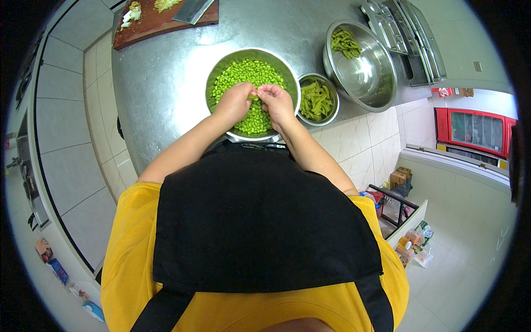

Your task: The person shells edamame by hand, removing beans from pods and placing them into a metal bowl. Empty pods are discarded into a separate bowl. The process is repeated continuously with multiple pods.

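A metal bowl (211, 66) full of shelled green soybeans (249, 72) stands at the table edge right in front of me. Over it, my left hand (235, 101) pinches a green soybean pod (252, 96) between thumb and fingers. My right hand (277, 103) meets it from the other side, its thumb and forefinger closed at the pod's end. Most of the pod is hidden by the fingers. Just right of the beans, a small metal bowl (335, 103) holds pods (315, 99).
A large metal basin (365, 79) with some pods (346, 43) inside stands at the right. Behind it are stacked metal trays (408, 41). At the far left of the steel table (166, 83), a wooden cutting board (157, 29) carries a cleaver (193, 10) and chopped pale vegetables (132, 14).
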`<state>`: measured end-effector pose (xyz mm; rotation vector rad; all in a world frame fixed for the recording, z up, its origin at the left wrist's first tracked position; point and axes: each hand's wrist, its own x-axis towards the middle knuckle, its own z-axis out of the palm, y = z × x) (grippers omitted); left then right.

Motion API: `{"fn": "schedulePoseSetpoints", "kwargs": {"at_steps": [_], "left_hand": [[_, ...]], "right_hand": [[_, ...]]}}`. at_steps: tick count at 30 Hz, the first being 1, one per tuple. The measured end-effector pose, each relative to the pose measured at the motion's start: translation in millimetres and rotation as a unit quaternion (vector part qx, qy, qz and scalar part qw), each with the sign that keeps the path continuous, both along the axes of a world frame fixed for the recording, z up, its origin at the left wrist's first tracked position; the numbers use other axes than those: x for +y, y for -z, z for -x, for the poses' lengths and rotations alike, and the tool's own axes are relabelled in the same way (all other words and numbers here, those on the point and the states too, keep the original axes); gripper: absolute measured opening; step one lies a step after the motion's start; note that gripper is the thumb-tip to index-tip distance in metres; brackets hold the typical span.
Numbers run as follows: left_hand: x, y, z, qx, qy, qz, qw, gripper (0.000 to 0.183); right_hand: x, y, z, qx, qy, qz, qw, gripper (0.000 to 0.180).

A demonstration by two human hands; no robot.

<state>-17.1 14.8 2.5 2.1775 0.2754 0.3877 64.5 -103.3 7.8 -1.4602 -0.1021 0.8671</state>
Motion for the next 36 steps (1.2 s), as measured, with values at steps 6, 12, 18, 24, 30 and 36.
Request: {"fn": "schedulePoseSetpoints", "kwargs": {"at_steps": [6,12,18,24,30,36], "left_hand": [[-2,1,-1,0.009,-0.003,0.003,1.000,0.012],[-2,6,-2,0.007,-0.010,0.008,1.000,0.010],[2,7,-2,0.079,-0.037,0.160,0.983,0.008],[6,-10,3,0.108,-0.047,0.376,0.919,0.018],[-6,-6,-3,0.061,0.015,0.212,0.975,0.026],[-9,-4,1,0.028,-0.015,0.092,0.995,0.036]], "right_hand": [[1,3,0,-0.004,0.013,-0.016,1.000,0.013],[1,7,-1,-0.021,0.007,-0.019,1.000,0.018],[1,-2,-1,0.003,0.012,-0.021,1.000,0.021],[-2,-9,-9,0.191,0.118,-0.195,0.955,0.027],[2,-8,-8,0.258,0.145,-0.259,0.920,0.031],[1,-18,-7,0.262,0.141,-0.273,0.915,0.033]]}}
